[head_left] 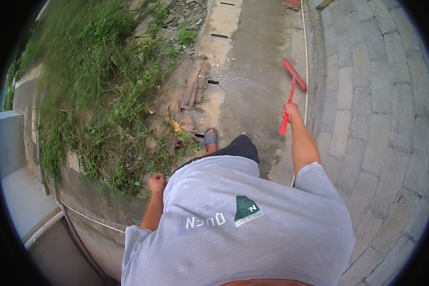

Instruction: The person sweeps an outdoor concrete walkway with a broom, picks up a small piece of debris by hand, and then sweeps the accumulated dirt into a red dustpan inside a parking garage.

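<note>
A red short-handled brush [296, 78] is in my right hand [291, 110], which is closed round its handle. Its long narrow head points away from me and lies slantwise above the walkway, close to the white pipe at the wall's foot. The handle's end sticks out on the near side of my fist. My left hand [157, 183] hangs at my left side with its fingers curled in; nothing shows in it. It is nearest to the green weeds [121, 176].
A concrete walkway [252, 81] with dark drain slots runs ahead. On the right rises a grey block wall [367, 95] with a white pipe [305, 47] along its foot. Weathered boards [193, 88] and rubble [183, 24] lie left. A sandaled foot [210, 138] stands by the slots.
</note>
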`<state>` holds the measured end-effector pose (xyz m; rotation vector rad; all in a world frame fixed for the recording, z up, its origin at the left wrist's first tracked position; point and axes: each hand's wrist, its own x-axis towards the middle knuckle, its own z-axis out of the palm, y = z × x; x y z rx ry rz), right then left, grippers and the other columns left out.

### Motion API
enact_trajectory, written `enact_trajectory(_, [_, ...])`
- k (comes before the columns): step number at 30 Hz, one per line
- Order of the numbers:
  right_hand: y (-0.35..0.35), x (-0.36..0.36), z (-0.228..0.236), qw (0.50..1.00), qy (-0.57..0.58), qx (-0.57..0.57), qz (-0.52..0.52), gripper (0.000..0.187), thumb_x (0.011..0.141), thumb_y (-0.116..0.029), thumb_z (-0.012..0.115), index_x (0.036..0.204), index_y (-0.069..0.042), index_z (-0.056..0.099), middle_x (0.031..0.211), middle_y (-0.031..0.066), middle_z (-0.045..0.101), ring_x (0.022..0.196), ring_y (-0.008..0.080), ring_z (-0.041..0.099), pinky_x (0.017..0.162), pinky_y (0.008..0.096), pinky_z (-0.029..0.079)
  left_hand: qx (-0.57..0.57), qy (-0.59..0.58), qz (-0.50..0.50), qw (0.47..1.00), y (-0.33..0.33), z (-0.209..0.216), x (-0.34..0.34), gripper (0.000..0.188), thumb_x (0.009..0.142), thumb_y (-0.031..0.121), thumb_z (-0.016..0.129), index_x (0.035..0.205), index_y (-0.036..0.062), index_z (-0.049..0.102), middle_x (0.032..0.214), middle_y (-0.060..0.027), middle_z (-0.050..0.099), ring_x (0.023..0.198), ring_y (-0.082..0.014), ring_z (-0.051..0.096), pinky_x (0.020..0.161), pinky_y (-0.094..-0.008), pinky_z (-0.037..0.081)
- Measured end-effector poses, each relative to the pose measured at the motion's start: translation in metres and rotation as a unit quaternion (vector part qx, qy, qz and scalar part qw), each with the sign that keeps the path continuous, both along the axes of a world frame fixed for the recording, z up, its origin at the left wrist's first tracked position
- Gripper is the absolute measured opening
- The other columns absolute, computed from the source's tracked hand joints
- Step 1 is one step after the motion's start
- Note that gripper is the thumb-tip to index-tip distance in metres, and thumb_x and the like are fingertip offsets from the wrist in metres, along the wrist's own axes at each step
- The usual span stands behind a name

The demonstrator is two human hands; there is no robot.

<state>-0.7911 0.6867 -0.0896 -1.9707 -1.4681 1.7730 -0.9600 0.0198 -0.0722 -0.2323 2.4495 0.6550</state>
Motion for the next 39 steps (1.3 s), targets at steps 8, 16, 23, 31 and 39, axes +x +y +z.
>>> enact_trajectory(8, [-0.115,-0.058,0.024,0.976,0.125,-0.155,0.085,0.037,0.078,-0.001,0.048,0.115,-0.005,0.043,0.056,0.0048,0.047,0.040,0.0148,0.045,0.033,0.0293,0.035,0.118,-0.049,0.127,0.984,0.025,-0.002,0.003,0.008,0.082,0.004,0.060,0.087,0.0000,0.065,0.068,-0.0052,0.064,0.053,-0.0121,0.062,0.045,-0.0250,0.048])
enact_trajectory(16, [-0.098,-0.033,0.108,0.980,0.071,-0.115,0.145,0.072,0.080,-0.006,0.051,0.144,-0.018,0.021,0.059,0.0011,0.047,0.040,0.0106,0.043,0.034,0.0267,0.036,0.184,-0.052,0.164,0.968,0.035,-0.014,-0.017,0.006,0.082,0.002,0.059,0.086,-0.0006,0.062,0.066,-0.0047,0.061,0.052,-0.0119,0.059,0.047,-0.0253,0.050])
enact_trajectory(23, [-0.150,-0.084,0.043,0.995,0.048,-0.074,0.044,0.038,0.081,-0.002,0.046,0.118,-0.008,0.040,0.055,0.0011,0.044,0.039,0.0133,0.042,0.033,0.0286,0.035,0.163,-0.067,0.156,0.972,0.026,-0.013,-0.012,0.007,0.081,0.003,0.059,0.086,0.0011,0.063,0.066,-0.0042,0.061,0.051,-0.0125,0.058,0.046,-0.0254,0.046])
enact_trajectory(31, [-0.136,-0.091,0.092,0.850,0.316,-0.422,-0.006,0.022,0.084,-0.009,0.054,0.100,-0.017,0.041,0.055,-0.0032,0.042,0.040,0.0074,0.041,0.033,0.0240,0.031,0.120,-0.053,0.094,0.987,0.020,-0.033,-0.004,0.010,0.081,0.006,0.060,0.086,-0.0008,0.065,0.069,-0.0067,0.065,0.053,-0.0134,0.061,0.050,-0.0269,0.049])
enact_trajectory(39, [-0.183,-0.108,0.096,0.969,0.153,-0.182,0.067,0.024,0.084,-0.009,0.052,0.102,-0.020,0.042,0.056,-0.0043,0.043,0.039,0.0061,0.039,0.033,0.0236,0.031,0.184,-0.040,0.155,0.970,0.037,-0.020,-0.036,0.009,0.081,0.006,0.061,0.087,0.0003,0.064,0.068,-0.0044,0.064,0.053,-0.0122,0.060,0.049,-0.0249,0.047])
